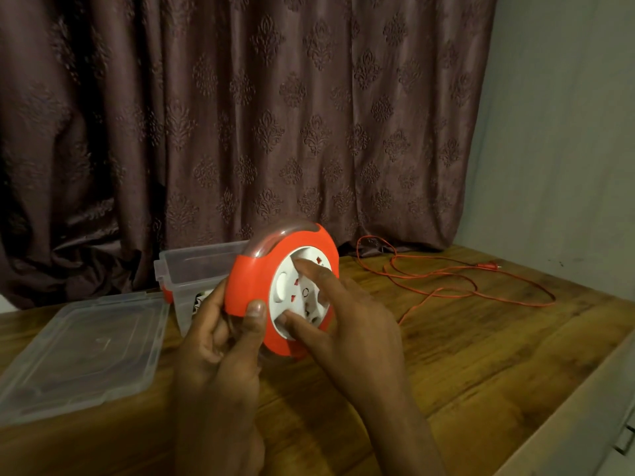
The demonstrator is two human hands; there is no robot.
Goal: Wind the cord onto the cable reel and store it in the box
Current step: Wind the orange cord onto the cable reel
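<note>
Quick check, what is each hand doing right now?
Left hand: grips the orange rim of the cable reel, thumb on its front.
Right hand: fingers and thumb spread on the reel's white hub, gripping nothing.

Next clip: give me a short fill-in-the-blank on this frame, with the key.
1. The left hand grips the reel by its ____ rim.
2. The right hand has fingertips on the reel's ____ centre disc.
3. The loose cord lies on the ____.
4. The box stands with its lid ____.

Key: orange; white; table; off
</note>
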